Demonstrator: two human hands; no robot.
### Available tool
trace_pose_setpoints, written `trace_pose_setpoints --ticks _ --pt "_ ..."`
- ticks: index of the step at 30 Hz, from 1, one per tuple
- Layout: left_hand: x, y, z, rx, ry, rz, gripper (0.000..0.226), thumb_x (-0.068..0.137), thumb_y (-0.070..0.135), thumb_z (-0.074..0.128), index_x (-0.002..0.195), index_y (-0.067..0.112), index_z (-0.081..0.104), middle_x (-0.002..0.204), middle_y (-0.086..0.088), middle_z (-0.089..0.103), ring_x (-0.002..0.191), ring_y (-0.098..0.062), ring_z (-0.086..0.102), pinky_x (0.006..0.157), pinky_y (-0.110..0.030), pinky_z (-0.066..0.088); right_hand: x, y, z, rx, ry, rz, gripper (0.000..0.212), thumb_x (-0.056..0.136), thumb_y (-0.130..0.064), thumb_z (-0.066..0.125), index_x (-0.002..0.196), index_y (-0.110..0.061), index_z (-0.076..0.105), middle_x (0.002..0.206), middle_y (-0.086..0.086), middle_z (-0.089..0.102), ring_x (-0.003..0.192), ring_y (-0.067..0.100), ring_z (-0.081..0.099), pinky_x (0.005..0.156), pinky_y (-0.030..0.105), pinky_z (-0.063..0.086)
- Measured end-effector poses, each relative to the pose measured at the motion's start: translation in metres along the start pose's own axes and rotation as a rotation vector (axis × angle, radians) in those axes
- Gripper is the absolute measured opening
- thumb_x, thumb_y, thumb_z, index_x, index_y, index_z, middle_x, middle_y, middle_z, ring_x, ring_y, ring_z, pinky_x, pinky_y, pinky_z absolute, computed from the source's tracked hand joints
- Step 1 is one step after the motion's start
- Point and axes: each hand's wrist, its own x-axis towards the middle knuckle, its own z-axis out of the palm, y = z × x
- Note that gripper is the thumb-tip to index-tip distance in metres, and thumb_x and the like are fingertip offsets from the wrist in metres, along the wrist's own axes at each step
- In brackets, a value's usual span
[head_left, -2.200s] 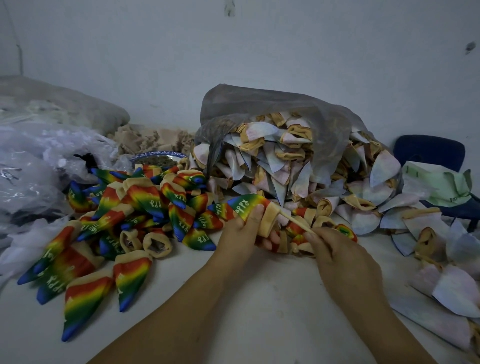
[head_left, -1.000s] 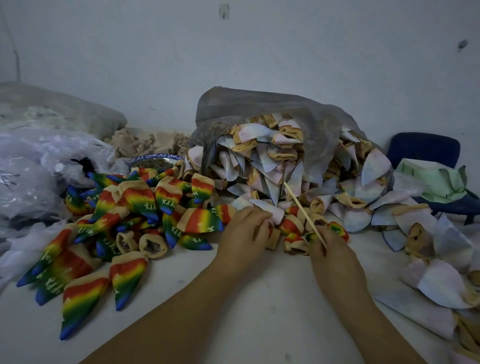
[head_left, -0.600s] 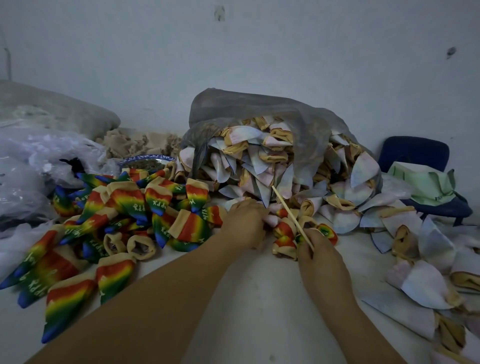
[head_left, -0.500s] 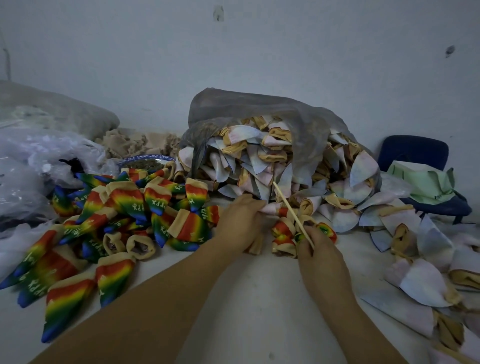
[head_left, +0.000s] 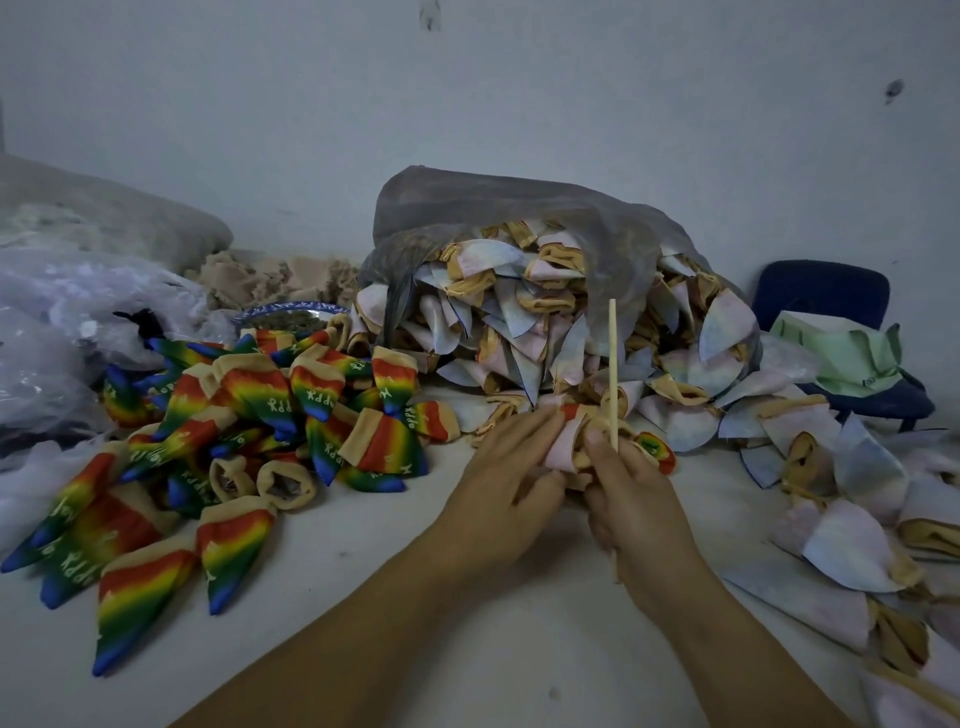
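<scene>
My left hand (head_left: 498, 483) grasps a pale, inside-out cone (head_left: 563, 441) in its fingers (head_left: 524, 426), low over the tabletop (head_left: 467, 649) in front of the bag (head_left: 467, 208). My right hand (head_left: 639, 509) pinches the stick (head_left: 612, 364) upright against it. The cloth looks light, soft and floppy. I'd grip it at the thicker tan cuff, so the thin stick can push the tip through without slipping.
</scene>
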Motion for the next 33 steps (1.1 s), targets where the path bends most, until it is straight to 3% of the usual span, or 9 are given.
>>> trace_pose_setpoints --ticks 2,6,13,17,20,24,26,30,33 --pt "0.001 0.004 -0.003 -0.027 0.082 -0.006 0.046 0.092 0.063 0.029 0.137 0.055 0.033 0.143 0.034 0.03 0.136 0.016 0.017 0.107 -0.003 0.01 0.001 0.001 0.0 -0.05 0.011 -0.045 0.023 0.094 -0.045 0.048 0.094 -0.033 0.068 0.054 -0.019 0.06 0.047 -0.006 0.054 0.041 0.009 0.038" --pt "0.005 0.007 -0.006 -0.041 0.226 -0.095 0.061 0.085 0.073 0.043 0.128 0.034 0.061 0.113 0.033 0.039 0.113 0.016 0.033 0.085 0.005 0.025 -0.002 0.004 0.003 -0.188 0.028 -0.145 0.019 0.093 -0.049 0.048 0.093 -0.044 0.066 0.08 -0.021 0.067 0.069 -0.008 0.06 0.053 0.007 0.043" --pt "0.005 0.007 -0.006 -0.137 0.241 -0.151 0.014 0.097 0.027 0.059 0.096 0.029 0.073 0.094 0.015 0.059 0.093 0.001 0.053 0.075 -0.011 0.043 -0.001 0.003 0.005 -0.229 0.038 -0.22 0.014 0.093 -0.037 0.056 0.082 -0.036 0.064 0.08 -0.02 0.065 0.074 -0.006 0.059 0.058 0.004 0.043" --pt "0.006 0.012 -0.009 -0.527 0.257 -0.393 0.023 0.097 0.026 0.06 0.083 0.041 0.071 0.085 0.015 0.072 0.079 0.006 0.063 0.068 -0.009 0.044 0.0 0.005 0.007 -0.287 0.061 -0.235 0.018 0.095 -0.029 0.053 0.08 -0.037 0.059 0.078 -0.015 0.064 0.071 -0.011 0.056 0.056 0.003 0.04" --pt "0.005 0.014 -0.009 -0.812 0.236 -0.545 0.017 0.098 0.02 0.058 0.1 0.019 0.074 0.06 0.007 0.065 0.049 0.0 0.055 0.052 -0.014 0.044 0.001 0.006 0.008 -0.345 0.087 -0.241 0.021 0.097 -0.024 0.05 0.078 -0.031 0.055 0.074 -0.006 0.059 0.065 -0.01 0.052 0.052 0.004 0.038" --pt "0.009 0.02 -0.011 -1.411 0.214 -0.658 0.017 0.098 0.006 0.054 0.096 -0.003 0.068 0.069 -0.011 0.07 0.057 -0.01 0.066 0.058 -0.019 0.057 0.004 0.008 0.009 -0.384 0.097 -0.247 0.022 0.098 -0.021 0.047 0.078 -0.027 0.054 0.074 -0.004 0.057 0.064 -0.008 0.051 0.051 0.006 0.037" --pt "0.01 0.022 -0.015 -1.551 0.132 -0.715 0.019 0.098 0.007 0.053 0.093 -0.004 0.067 0.068 -0.012 0.066 0.052 -0.011 0.061 0.049 -0.018 0.053 0.005 0.007 0.008 -0.362 0.094 -0.216 0.021 0.098 -0.023 0.046 0.08 -0.026 0.054 0.075 -0.002 0.058 0.064 -0.007 0.051 0.051 0.008 0.038" --pt "0.01 0.02 -0.016 -1.538 -0.026 -0.675 0.041 0.101 0.021 0.047 0.072 0.007 0.072 0.061 -0.002 0.054 0.044 -0.006 0.04 0.04 -0.016 0.034 0.004 0.005 0.011 -0.249 0.093 -0.114 0.023 0.099 -0.03 0.044 0.082 -0.034 0.06 0.074 -0.007 0.064 0.061 -0.007 0.055 0.054 0.017 0.04" --pt "0.011 0.019 -0.014 -1.482 -0.067 -0.613 0.036 0.101 0.032 0.047 0.083 0.008 0.066 0.062 0.0 0.051 0.045 -0.005 0.036 0.044 -0.016 0.03 0.006 0.004 0.013 -0.084 0.082 0.023 0.022 0.1 -0.03 0.044 0.089 -0.028 0.064 0.066 -0.005 0.062 0.048 0.001 0.049 0.047 0.017 0.034"
